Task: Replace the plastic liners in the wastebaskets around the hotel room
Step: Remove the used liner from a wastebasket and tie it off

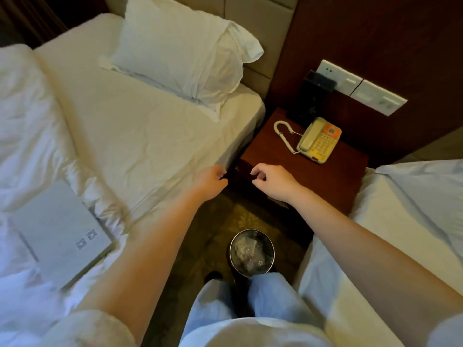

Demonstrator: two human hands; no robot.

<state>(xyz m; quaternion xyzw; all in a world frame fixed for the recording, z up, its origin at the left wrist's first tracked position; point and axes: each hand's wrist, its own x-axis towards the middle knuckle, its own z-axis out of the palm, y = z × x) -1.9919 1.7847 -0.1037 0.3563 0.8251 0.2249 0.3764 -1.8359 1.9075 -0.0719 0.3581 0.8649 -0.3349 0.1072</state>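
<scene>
Clear plastic (246, 255) lies in the wastebasket (251, 231); our left hand (211, 182) and right hand (273, 182) hover with curled fingers, whether pinching something we cannot tell.

L hand (211, 181) & R hand (271, 182) reach fwd, fingers curled, near nightstand (270, 152) front; grip unclear. Wastebasket (231, 250) w/ crumpled clear liner (250, 254) stands btw left bed (150, 136) & right bed (375, 246).
</scene>
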